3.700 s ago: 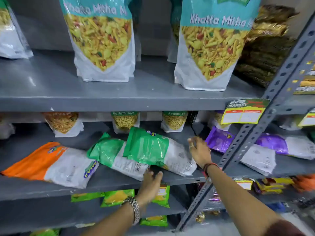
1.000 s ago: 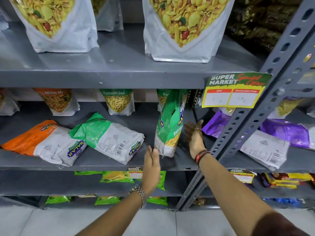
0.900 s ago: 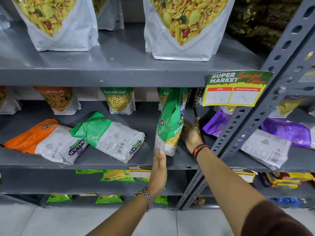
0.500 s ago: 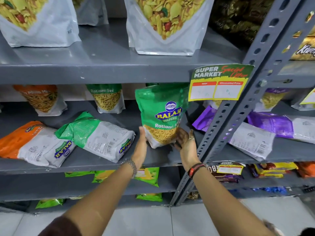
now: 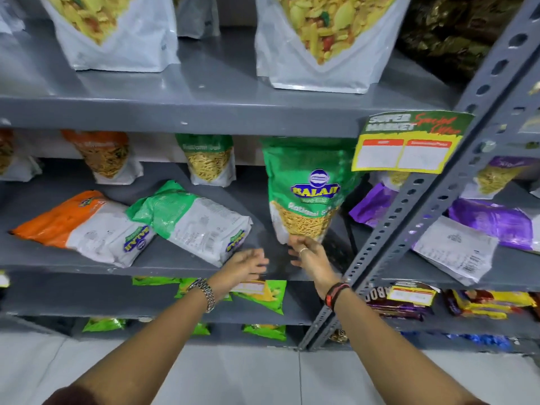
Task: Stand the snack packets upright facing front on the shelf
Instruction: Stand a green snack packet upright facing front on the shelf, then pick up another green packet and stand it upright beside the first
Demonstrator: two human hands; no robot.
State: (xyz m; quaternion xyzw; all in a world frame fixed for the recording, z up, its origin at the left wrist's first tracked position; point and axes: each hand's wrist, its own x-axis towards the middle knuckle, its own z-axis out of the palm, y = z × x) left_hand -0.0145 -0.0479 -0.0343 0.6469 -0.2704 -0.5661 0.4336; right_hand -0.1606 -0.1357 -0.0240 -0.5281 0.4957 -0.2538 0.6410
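A green Ratlami Sev packet point(image 5: 304, 194) stands upright with its front facing me at the right end of the middle grey shelf point(image 5: 175, 263). My right hand point(image 5: 309, 255) touches its bottom edge with the fingertips. My left hand point(image 5: 248, 266) hovers apart from it, to the lower left, fingers spread and holding nothing. A second green packet point(image 5: 193, 223) lies flat, back side up, left of the standing one. An orange packet point(image 5: 79, 226) lies flat further left.
Upright packets stand along the back of the middle shelf point(image 5: 209, 159). A slanted metal upright point(image 5: 409, 229) with a price tag point(image 5: 406, 144) borders the right. Purple packets point(image 5: 491, 223) lie flat beyond it. Large pouches point(image 5: 321, 42) stand on the shelf above.
The green packet was lifted from lying flat, stood up and turned front-facing. My left hand has now come off it and drawn back; my right hand has slid down to its bottom edge.
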